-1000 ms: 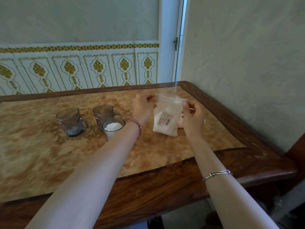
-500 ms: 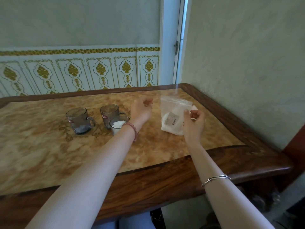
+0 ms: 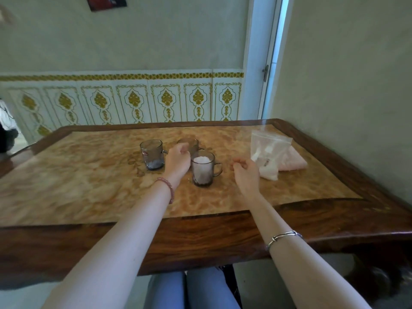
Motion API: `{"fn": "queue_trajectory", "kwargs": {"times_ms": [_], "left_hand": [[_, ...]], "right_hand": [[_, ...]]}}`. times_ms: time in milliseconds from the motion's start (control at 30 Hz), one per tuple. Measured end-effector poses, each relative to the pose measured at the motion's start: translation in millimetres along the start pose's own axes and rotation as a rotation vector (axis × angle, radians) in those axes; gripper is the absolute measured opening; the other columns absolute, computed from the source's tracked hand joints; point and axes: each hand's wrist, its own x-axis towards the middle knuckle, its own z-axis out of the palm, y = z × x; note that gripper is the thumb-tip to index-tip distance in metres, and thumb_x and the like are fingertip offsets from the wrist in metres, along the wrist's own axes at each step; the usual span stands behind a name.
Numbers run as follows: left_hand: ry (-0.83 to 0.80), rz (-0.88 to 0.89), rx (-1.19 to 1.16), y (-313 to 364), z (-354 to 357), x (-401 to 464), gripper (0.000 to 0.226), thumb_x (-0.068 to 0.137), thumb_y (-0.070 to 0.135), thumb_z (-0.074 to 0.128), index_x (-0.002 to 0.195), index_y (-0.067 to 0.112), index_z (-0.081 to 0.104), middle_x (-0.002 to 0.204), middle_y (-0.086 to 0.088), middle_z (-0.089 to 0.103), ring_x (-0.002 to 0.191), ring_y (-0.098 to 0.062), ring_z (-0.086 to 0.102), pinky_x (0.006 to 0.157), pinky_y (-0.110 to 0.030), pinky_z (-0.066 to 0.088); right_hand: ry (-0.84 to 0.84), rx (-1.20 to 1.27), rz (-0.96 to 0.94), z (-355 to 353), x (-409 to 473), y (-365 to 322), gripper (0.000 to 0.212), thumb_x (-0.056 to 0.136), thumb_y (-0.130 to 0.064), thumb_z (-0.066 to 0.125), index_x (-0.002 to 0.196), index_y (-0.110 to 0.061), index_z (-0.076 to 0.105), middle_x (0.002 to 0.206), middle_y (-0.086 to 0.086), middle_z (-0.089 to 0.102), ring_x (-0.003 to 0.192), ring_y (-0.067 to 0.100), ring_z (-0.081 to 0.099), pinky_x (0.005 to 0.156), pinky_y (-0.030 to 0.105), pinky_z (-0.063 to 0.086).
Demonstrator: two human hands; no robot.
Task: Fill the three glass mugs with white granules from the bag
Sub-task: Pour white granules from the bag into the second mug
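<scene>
Three mugs (image 3: pixel 177 160) mid-table, near one full, others nearly empty | bag (image 3: pixel 266 158) slumped right, untouched | left hand (image 3: pixel 178 161) loosely curled, holding nothing, among mugs | right hand (image 3: pixel 246 172) relaxed, empty | risk: knuckles toppling full mug, open bag spilling.

I'm sitting at home, it seems: a glossy marble-patterned wooden table (image 3: pixel 89 186) stands in a corner beside gold-ornamented white wall tiles (image 3: pixel 133 101) and a pale door frame (image 3: pixel 256 63).
</scene>
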Motion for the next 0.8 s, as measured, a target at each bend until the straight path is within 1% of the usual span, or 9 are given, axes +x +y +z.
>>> {"fn": "queue_trajectory", "kwargs": {"times_ms": [100,200,267,300,367,433,567,633,800], "left_hand": [[-0.078,-0.077,0.009,-19.1,-7.4,-5.9,0.04,0.1,0.008,0.037,0.138,0.014,0.048,0.141,-0.002,0.05,0.107,-0.013,0.053,0.08,-0.019,0.045],[-0.19,-0.121,0.027,-33.9,-7.9,-13.2,0.045,0.098,0.006,0.041,0.142,0.017,0.043,0.144,-0.003,0.047,0.13,-0.02,0.044,0.103,-0.033,0.039],[-0.246,-0.131,-0.016,-36.1,-5.9,-17.2,0.049,0.098,0.001,0.039,0.144,0.016,0.039,0.145,-0.003,0.045,0.134,-0.021,0.04,0.1,-0.03,0.036],[-0.26,-0.123,-0.027,-36.6,-4.3,-17.7,0.05,0.097,0.0,0.039,0.144,0.016,0.039,0.144,-0.002,0.046,0.134,-0.021,0.04,0.096,-0.029,0.037],[-0.262,-0.102,-0.028,-37.5,-0.4,-17.1,0.05,0.096,-0.001,0.04,0.141,0.019,0.044,0.14,-0.001,0.05,0.131,-0.02,0.044,0.097,-0.03,0.039],[-0.232,-0.092,-0.045,-38.2,4.4,-13.9,0.048,0.093,-0.003,0.041,0.134,0.019,0.052,0.134,-0.002,0.056,0.127,-0.021,0.049,0.102,-0.037,0.043],[-0.199,-0.097,-0.08,-32.1,13.3,-4.4,0.043,0.091,-0.008,0.039,0.118,0.018,0.059,0.123,-0.005,0.062,0.116,-0.022,0.057,0.094,-0.035,0.048],[-0.206,-0.087,-0.096,-26.5,18.7,-0.1,0.042,0.091,-0.009,0.037,0.111,0.02,0.06,0.113,-0.001,0.062,0.112,-0.02,0.057,0.093,-0.033,0.048],[-0.248,-0.053,-0.158,-8.4,40.8,16.4,0.046,0.093,-0.011,0.034,0.13,0.009,0.054,0.112,0.002,0.055,0.105,-0.011,0.049,0.073,-0.015,0.041]], "right_hand": [[-0.096,-0.07,-0.002,15.6,-9.7,1.8,0.024,0.093,-0.01,0.047,0.103,-0.017,0.068,0.11,0.001,0.068,0.106,0.018,0.062,0.088,0.03,0.05],[-0.155,-0.159,-0.01,29.1,-18.3,2.8,0.034,0.092,-0.004,0.044,0.119,-0.006,0.066,0.119,0.007,0.066,0.113,0.023,0.058,0.087,0.029,0.047],[-0.173,-0.157,-0.017,36.0,-21.0,4.9,0.034,0.088,0.002,0.043,0.117,0.001,0.062,0.115,0.015,0.065,0.113,0.03,0.057,0.096,0.04,0.046],[-0.193,-0.163,-0.02,38.8,-21.6,5.2,0.036,0.086,0.003,0.042,0.116,-0.002,0.062,0.111,0.013,0.065,0.112,0.029,0.057,0.096,0.04,0.046],[-0.228,-0.174,-0.028,44.4,-20.6,7.1,0.039,0.084,0.004,0.042,0.114,-0.012,0.062,0.103,0.003,0.062,0.107,0.023,0.057,0.093,0.037,0.047],[-0.213,-0.171,-0.039,47.3,-17.1,10.4,0.036,0.082,0.004,0.043,0.103,-0.016,0.064,0.097,0.0,0.064,0.1,0.021,0.059,0.089,0.038,0.05],[-0.179,-0.129,-0.064,45.1,-4.8,12.2,0.031,0.078,0.007,0.045,0.092,-0.012,0.065,0.091,0.003,0.068,0.095,0.022,0.064,0.074,0.029,0.05],[-0.162,-0.12,-0.07,40.7,3.1,9.3,0.034,0.079,0.009,0.045,0.096,-0.011,0.066,0.091,0.001,0.067,0.094,0.02,0.063,0.075,0.028,0.05],[-0.122,-0.095,-0.103,29.8,26.3,1.1,0.042,0.08,0.012,0.043,0.108,-0.011,0.065,0.098,-0.002,0.065,0.098,0.016,0.061,0.08,0.024,0.047]]}}
